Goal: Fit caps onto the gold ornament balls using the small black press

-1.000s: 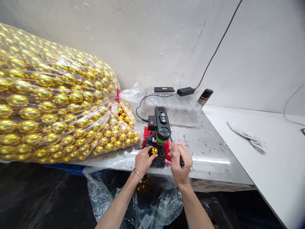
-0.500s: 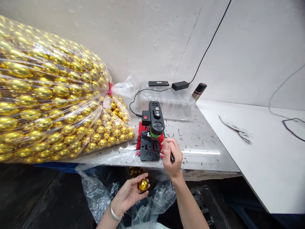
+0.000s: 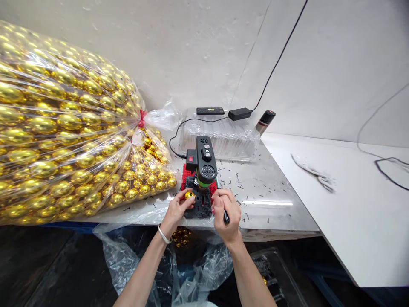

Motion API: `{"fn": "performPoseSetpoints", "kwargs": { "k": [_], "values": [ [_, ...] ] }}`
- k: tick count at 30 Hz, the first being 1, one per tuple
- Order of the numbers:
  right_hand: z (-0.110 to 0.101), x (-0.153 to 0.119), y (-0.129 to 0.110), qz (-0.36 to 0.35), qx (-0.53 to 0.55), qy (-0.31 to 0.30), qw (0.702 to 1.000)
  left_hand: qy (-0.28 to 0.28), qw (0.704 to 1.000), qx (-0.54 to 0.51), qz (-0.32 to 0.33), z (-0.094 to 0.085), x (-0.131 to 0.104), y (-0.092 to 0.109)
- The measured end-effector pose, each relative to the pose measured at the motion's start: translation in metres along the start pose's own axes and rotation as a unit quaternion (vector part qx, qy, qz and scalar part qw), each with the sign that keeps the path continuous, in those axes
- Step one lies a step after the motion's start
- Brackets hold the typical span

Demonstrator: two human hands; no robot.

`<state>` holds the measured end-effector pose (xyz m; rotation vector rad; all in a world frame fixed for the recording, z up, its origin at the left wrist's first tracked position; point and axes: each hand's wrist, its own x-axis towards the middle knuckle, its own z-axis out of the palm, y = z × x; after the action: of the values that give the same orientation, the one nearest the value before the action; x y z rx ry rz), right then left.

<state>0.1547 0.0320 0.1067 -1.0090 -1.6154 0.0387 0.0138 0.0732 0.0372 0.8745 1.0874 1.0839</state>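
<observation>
My left hand (image 3: 174, 209) pinches a shiny gold ball (image 3: 189, 195) with its fingertips. Hand and ball are over the left side of a slotted black base plate (image 3: 198, 209). Above the plate stands a small black machine (image 3: 207, 158) with round vents, buttons and a green ring near its lower end. My right hand (image 3: 228, 212) is wrapped round a black handle (image 3: 226, 218), just right of the plate. The handle's far end is hidden by my fingers, so I cannot tell what it joins. Under the plate lies a red mat (image 3: 213, 187).
A large clear bag (image 3: 70, 128) of gold balls, tied in red, fills the left. Behind the machine are a clear plastic tray (image 3: 220, 143), a power adapter (image 3: 240, 114) and a bottle (image 3: 265, 122). Dark scraps litter the metal table (image 3: 275, 187). Below hang an open plastic bag (image 3: 118, 247) and more balls (image 3: 181, 237).
My left hand has carried the gold ball up from below the table edge to the base plate. My right hand keeps its grip on the black handle.
</observation>
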Motion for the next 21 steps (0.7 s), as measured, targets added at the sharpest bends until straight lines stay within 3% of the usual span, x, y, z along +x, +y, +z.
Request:
{"fn": "performPoseSetpoints", "kwargs": {
  "k": [3,7,17,21],
  "values": [
    [0.0,-0.001,0.002,-0.013,0.001,-0.001,1.0,0.011,0.985,0.153,0.08,-0.002,0.005,-0.009],
    [0.001,-0.001,0.004,-0.023,0.004,-0.004,1.0,0.02,0.938,0.302,0.167,0.0,0.008,-0.011],
    [0.0,-0.004,0.006,-0.027,0.005,-0.003,1.0,0.019,0.846,0.421,0.325,0.003,0.014,-0.028],
    [0.0,-0.004,0.006,-0.025,0.005,-0.005,1.0,0.033,0.817,0.464,0.34,0.002,0.013,-0.03]
  ]
}}
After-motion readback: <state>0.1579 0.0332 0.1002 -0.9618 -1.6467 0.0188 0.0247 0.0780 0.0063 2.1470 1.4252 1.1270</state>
